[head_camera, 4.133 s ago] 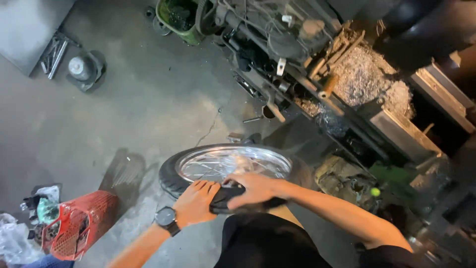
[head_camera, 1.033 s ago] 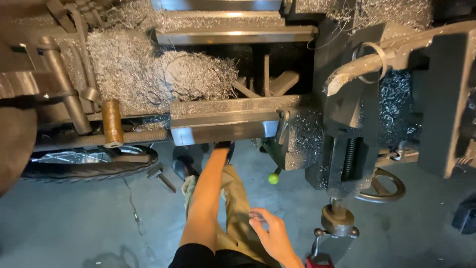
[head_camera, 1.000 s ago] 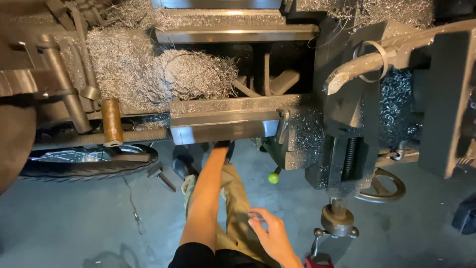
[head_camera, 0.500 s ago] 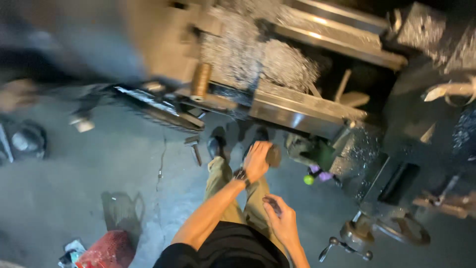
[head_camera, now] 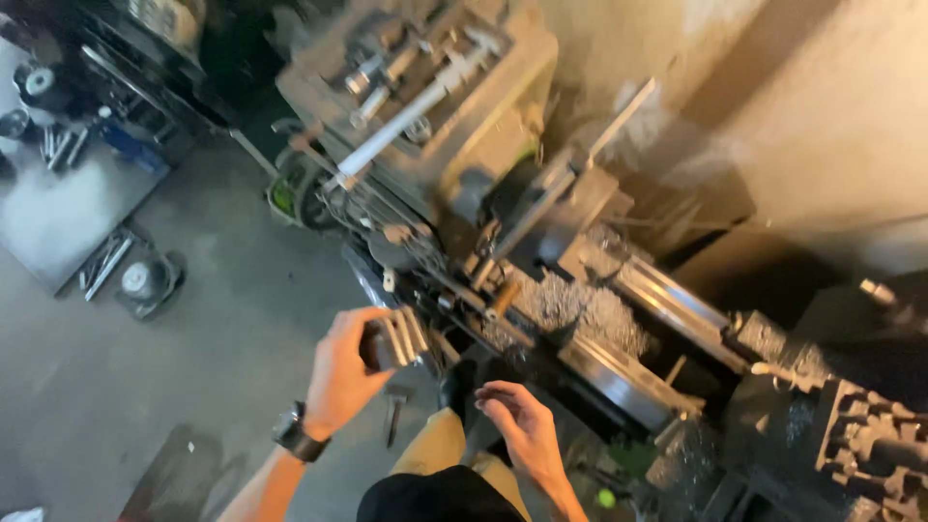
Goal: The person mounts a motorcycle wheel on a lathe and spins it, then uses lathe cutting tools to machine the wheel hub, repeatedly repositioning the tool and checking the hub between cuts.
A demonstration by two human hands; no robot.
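Two hands were in view at lower centre. Left hand (head_camera: 343, 372) had its fingers closed on a ribbed grey metal block (head_camera: 398, 338) beside the lathe (head_camera: 580, 319). Right hand (head_camera: 517, 425) hung loosely open, empty, above the tan trousers (head_camera: 440, 449).

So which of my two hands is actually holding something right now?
Your left hand, the one with the wristwatch, grips a ribbed metal part; the right hand is open and empty.
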